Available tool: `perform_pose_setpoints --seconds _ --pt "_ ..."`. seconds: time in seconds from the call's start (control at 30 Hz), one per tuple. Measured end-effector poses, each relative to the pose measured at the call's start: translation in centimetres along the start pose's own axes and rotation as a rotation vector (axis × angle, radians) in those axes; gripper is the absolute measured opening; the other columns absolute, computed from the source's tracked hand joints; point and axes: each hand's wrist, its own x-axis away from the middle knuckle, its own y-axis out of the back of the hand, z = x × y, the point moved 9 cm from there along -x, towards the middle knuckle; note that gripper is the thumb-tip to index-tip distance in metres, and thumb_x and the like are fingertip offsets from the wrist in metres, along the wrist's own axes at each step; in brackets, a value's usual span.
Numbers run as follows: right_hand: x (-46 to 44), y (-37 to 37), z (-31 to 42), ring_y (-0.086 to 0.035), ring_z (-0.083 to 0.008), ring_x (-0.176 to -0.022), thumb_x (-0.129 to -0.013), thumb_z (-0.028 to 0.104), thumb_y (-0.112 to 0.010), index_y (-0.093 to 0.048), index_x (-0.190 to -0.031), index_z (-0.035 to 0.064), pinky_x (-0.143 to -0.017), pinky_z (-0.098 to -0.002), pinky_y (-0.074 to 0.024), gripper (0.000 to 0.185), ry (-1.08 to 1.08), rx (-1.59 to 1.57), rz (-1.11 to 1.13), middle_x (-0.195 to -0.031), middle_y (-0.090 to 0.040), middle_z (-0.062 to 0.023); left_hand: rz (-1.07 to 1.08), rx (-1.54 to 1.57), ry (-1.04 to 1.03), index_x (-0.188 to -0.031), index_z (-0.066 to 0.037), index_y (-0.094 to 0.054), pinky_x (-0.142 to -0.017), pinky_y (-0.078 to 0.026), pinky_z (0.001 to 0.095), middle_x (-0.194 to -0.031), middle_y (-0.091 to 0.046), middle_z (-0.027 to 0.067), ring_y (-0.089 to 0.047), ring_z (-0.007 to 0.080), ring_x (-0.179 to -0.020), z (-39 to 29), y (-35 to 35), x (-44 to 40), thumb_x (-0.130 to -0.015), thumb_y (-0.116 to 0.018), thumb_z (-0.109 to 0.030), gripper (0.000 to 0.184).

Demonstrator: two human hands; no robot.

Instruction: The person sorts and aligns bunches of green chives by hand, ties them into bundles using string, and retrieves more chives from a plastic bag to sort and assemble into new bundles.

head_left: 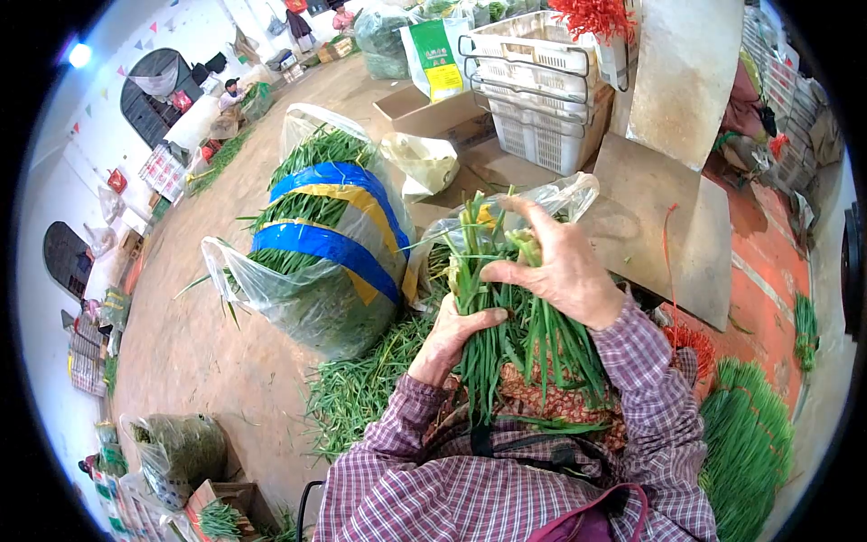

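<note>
My left hand [444, 340] is wrapped round a bunch of green chives [480, 361], its thumb across the stalks. The stem ends point up and the leaves hang down over my lap. My right hand [567, 264] is closed on a second, smaller clump of chives [553, 348], just right of the first, with thumb and fingers around the pale stem ends. Behind both hands lies an opened clear plastic bag [571, 194], partly hidden by the stalks. A patterned brown cloth [533, 397] covers my lap beneath the leaves.
A large clear sack of chives [330, 307] with blue and yellow bands stands front left. Loose leaves [361, 397] litter the floor beside me. A big chive bundle [745, 443] lies at right. Stacked white crates [533, 99], a cardboard box [433, 113] and a board [659, 217] stand ahead.
</note>
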Motion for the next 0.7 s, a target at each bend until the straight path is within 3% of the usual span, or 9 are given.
perform_pose_setpoints --seconds 0.07,0.2,0.27,0.3,0.4,0.43,0.5,0.6,0.7 --pt "0.0 -1.2 -1.0 -0.06 -0.0175 -0.057 -0.075 0.034 -0.079 -0.056 -0.118 -0.0015 -0.055 -0.0328 -0.0473 0.061 -0.032 0.136 0.03 -0.068 -0.062 -0.0142 -0.015 -0.082 -0.099 -0.118 -0.003 -0.058 -0.083 -0.05 0.0275 -0.106 -0.063 0.0029 -0.059 0.0115 -0.092 -0.7 -0.5 -0.3 -0.072 -0.076 -0.003 0.05" --pt "1.8 -3.3 -3.2 -0.056 -0.0177 -0.05 -0.079 0.025 -0.074 -0.062 -0.106 -0.004 -0.053 -0.0337 -0.0449 0.041 -0.006 0.15 0.02 -0.059 -0.057 -0.015 -0.07 -0.135 -0.105 -0.116 -0.003 -0.059 -0.081 -0.049 0.0276 -0.105 -0.063 0.0029 -0.059 0.0122 -0.092 -1.2 -0.3 -0.4 -0.071 -0.078 -0.005 0.049" --pt "2.5 -2.3 -4.0 -0.066 -0.034 -0.066 -0.081 0.023 -0.07 -0.065 -0.096 -0.0084 -0.06 -0.0381 -0.0508 0.036 -0.107 0.012 -0.089 -0.069 -0.063 -0.0233 0.001 -0.157 -0.071 -0.123 -0.002 -0.054 -0.085 -0.048 0.0283 -0.11 -0.061 0.0036 -0.058 0.0132 -0.096 -1.5 -1.1 0.3 -0.071 -0.079 -0.008 0.058" --pt "2.6 -2.1 -4.2 -0.067 -0.0294 -0.065 -0.082 0.014 -0.066 -0.063 -0.101 -0.0096 -0.061 -0.0365 -0.0508 0.03 -0.081 -0.13 -0.087 -0.074 -0.065 -0.0234 0.081 -0.065 -0.067 -0.127 -0.001 -0.05 -0.088 -0.047 0.0291 -0.114 -0.06 0.0044 -0.057 0.0143 -0.101 -1.8 -2.1 0.9 -0.071 -0.079 -0.009 0.064" --pt "2.9 -2.6 -5.4 -0.057 -0.0092 -0.058 -0.086 0.011 -0.061 -0.064 -0.101 -0.0055 -0.055 -0.0278 -0.0469 0.022 -0.09 -0.359 0.004 -0.068 -0.063 -0.0075 0.231 0.239 0.089 -0.141 -0.003 -0.033 -0.098 -0.043 0.0338 -0.128 -0.052 0.0087 -0.052 0.0194 -0.117 -1.0 -2.6 3.2 -0.069 -0.08 -0.007 0.087" --pt "3.1 -2.4 -5.1 -0.057 -0.0092 -0.058 -0.086 0.011 -0.061 -0.064 -0.101 -0.0055 -0.055 -0.0278 -0.0469 0.022 -0.092 -0.358 0.005 -0.068 -0.063 -0.0075 0.28 0.3 0.144 -0.142 -0.003 -0.031 -0.098 -0.043 0.0341 -0.13 -0.051 0.0094 -0.052 0.0204 -0.117 0.7 -1.7 3.2 -0.069 -0.079 -0.007 0.088" --pt "4.1 -4.2 -6.0 -0.051 -0.0051 -0.057 -0.088 0.013 -0.061 -0.064 -0.094 -0.0016 -0.052 -0.0232 -0.0439 0.016 -0.366 -0.66 0.166 -0.066 -0.058 0.0007 0.273 0.343 0.249 -0.144 -0.003 -0.028 -0.098 -0.044 0.0354 -0.134 -0.048 0.0113 -0.052 0.0236 -0.117 3.9 -0.3 3.8 -0.068 -0.078 -0.005 0.09" --pt "4.4 -4.6 -6.4 -0.051 -0.0036 -0.058 -0.089 0.015 -0.062 -0.063 -0.09 0.0013 -0.052 -0.0212 -0.0424 0.014 -0.325 -0.628 0.202 -0.067 -0.057 0.003 0.185 0.369 0.314 -0.143 -0.005 -0.03 -0.098 -0.044 0.0376 -0.129 -0.052 0.0095 -0.052 0.0235 -0.118 6.5 0.9 4.9 -0.067 -0.076 0.0 0.089" --pt "4.4 -3.7 -7.1 -0.053 -0.0048 -0.058 -0.085 0.023 -0.069 -0.063 -0.107 0.0015 -0.051 -0.023 -0.0431 0.031 -0.359 -0.46 0.228 -0.067 -0.059 0.0011 0.075 0.331 0.196 -0.137 -0.002 -0.04 -0.09 -0.051 0.036 -0.119 -0.06 0.0102 -0.06 0.0234 -0.107 5.0 1.1 5.2 -0.067 -0.077 -0.005 0.079"
